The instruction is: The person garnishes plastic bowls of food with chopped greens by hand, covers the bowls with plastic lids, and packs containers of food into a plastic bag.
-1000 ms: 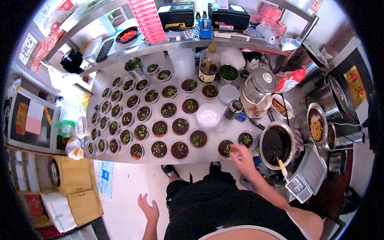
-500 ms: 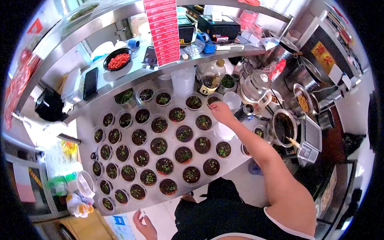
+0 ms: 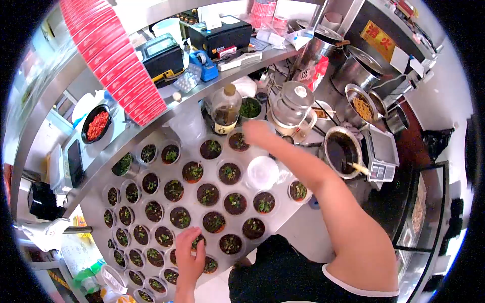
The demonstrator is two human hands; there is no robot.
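Rows of clear plastic cups hold dark, soil-like contents topped with chopped greens, such as one cup (image 3: 231, 173) mid-table. My right hand (image 3: 257, 134), smeared by motion, is at the right rim of a back-row cup (image 3: 238, 141); its fingertips are hidden. Just behind it stands a metal container of chopped greens (image 3: 249, 107). At the front, my left hand (image 3: 190, 255) reaches over the cups, thumb and fingers apart, with a cup (image 3: 198, 243) showing between them. A whitish round plastic piece (image 3: 262, 173) lies right of the rows.
Behind the cups stand a large bottle (image 3: 226, 108) and a glass pot (image 3: 293, 103). To the right are a pot of dark liquid (image 3: 342, 151) and a scale (image 3: 380, 151). An overhead shelf carries stacked red boxes (image 3: 113, 63) and a bowl of red pieces (image 3: 96, 125).
The view has turned, shifting the table leftward. My left hand has risen from below the table edge to over the front cups. My right hand stays near the same back-row cup.
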